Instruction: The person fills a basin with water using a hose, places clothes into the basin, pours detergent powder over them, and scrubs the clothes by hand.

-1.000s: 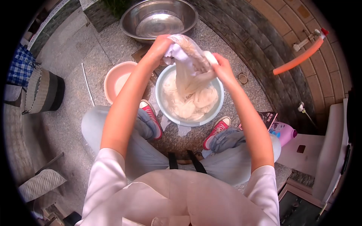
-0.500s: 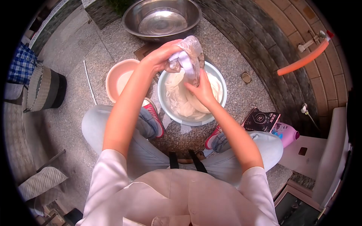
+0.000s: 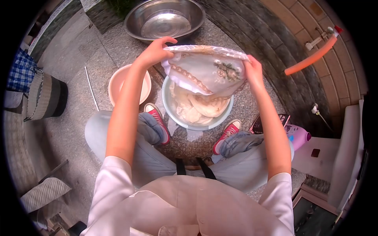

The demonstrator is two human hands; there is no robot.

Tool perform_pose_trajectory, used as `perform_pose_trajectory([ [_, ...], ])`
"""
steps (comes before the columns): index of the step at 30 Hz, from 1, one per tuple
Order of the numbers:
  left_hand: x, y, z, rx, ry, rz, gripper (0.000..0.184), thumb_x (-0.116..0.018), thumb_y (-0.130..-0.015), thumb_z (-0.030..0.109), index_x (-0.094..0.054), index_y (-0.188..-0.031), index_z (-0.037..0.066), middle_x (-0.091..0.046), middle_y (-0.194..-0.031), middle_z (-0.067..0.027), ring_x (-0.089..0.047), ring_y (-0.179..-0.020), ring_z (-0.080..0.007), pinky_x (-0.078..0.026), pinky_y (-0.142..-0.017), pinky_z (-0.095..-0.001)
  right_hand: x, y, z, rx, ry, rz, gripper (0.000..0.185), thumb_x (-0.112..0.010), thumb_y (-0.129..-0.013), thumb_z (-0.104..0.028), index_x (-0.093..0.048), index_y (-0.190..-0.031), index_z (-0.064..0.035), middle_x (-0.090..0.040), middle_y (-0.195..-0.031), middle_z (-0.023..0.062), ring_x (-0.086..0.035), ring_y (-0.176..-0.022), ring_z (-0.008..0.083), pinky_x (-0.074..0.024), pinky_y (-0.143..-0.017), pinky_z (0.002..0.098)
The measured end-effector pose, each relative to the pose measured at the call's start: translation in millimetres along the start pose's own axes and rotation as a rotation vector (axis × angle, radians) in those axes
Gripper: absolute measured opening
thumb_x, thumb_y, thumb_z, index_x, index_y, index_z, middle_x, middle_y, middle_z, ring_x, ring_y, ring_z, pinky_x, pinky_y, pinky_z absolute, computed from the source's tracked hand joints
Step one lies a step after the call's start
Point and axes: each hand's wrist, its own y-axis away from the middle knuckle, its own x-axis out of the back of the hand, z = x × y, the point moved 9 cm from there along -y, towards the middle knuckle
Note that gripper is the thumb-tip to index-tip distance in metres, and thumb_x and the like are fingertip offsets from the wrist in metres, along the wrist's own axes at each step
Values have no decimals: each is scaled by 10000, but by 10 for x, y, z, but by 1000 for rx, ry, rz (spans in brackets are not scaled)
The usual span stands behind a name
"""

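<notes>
Cloth, floral, gripped at edges by left hand and right hand; possible slip into pale-blue basin from loose pinch

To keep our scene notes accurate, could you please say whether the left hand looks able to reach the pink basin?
Probably yes, if freed: the left hand is busy holding the cloth, but the pink basin sits nearby with nothing visible blocking the way.

Speckled floor beneath steel basin, pink basin, blue tub.
</notes>
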Motion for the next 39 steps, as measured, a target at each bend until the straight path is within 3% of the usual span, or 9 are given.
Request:
perform_pose_trajectory([
  [10,78,-9,-634,258,348,16,260,-503,-765,162,-573,-974,24,-605,-859,-52,-579,-723,-111,-471,-647,-228,329,-314,-776,-59,-102,51,160,-484,-832,-161,-583,-890,-50,-553,-723,-15,-478,-626,56,-380,-547,208],
  [20,-1098,72,-770,362,1379,-48,483,-495,-804,498,-571,-917,34,-607,-837,-118,-596,-751,-228,-488,-726,-374,-483,161,1010,-596,-843,-258,246,-397,-806,-223,-521,-926,-48,-571,-825,57,-545,-764,159,-437,-761,350],
  [26,-2167,722,-1197,729,1491,210,553,-379,-825,556,-499,-1014,50,-544,-1013,-149,-539,-930,-248,-411,-845,-413,-1583,1012,705,-86,-18,-527,335,-536,-775,-351,-597,-733,-24,-607,-754,97,-575,-708,211,-438,-658,308],
  [28,-2512,578,-1499,543,1692,68,651,-286,-815,619,-494,-1070,57,-523,-1066,-163,-493,-1020,-255,-346,-916,-426,-1730,1250,540,55,238,-639,329,-559,-772,-328,-606,-706,-10,-579,-656,119,-553,-687,180,-411,-665,304],
  [30,-2408,605,-694,-79,2130,-687,641,-322,-827,584,-473,-1138,44,-511,-1109,-159,-494,-1020,-262,-364,-904,-406,-1637,1229,552,390,908,-393,284,-553,-763,-333,-607,-982,-161,-629,-875,75,-560,-949,217,-379,-773,557],
  [31,-2555,624,-1136,566,1703,-75,564,-359,-859,488,-476,-1139,14,-521,-1098,-143,-502,-1000,-240,-381,-882,-372,-1653,1151,708,386,909,-395,284,-553,-763,-333,-607,-982,-161,-629,-875,75,-560,-949,217,-379,-773,557],
  [33,-2710,545,-1218,543,1471,17,471,-384,-868,443,-490,-1075,33,-543,-1027,-112,-530,-929,-215,-420,-819,-352,-1114,804,1070,0,364,126,371,-564,-720,-317,-570,-540,6,-549,-574,180,-539,-528,321,-415,-532,373],
  [36,-2620,549,-1278,521,1195,134,288,-396,-891,317,-510,-937,56,-566,-901,-75,-554,-847,-156,-468,-721,-315,-1127,824,1316,-233,222,44,305,-568,-698,-267,-591,-557,2,-522,-510,181,-530,-479,329,-416,-488,376],
  [39,-2553,557,-1314,363,1591,110,241,-409,-880,277,-509,-877,57,-563,-845,-71,-564,-763,-152,-486,-657,-310,-1394,1169,839,108,232,57,243,-566,-674,-217,-601,-572,1,-477,-440,175,-494,-395,267,-401,-445,362],
])
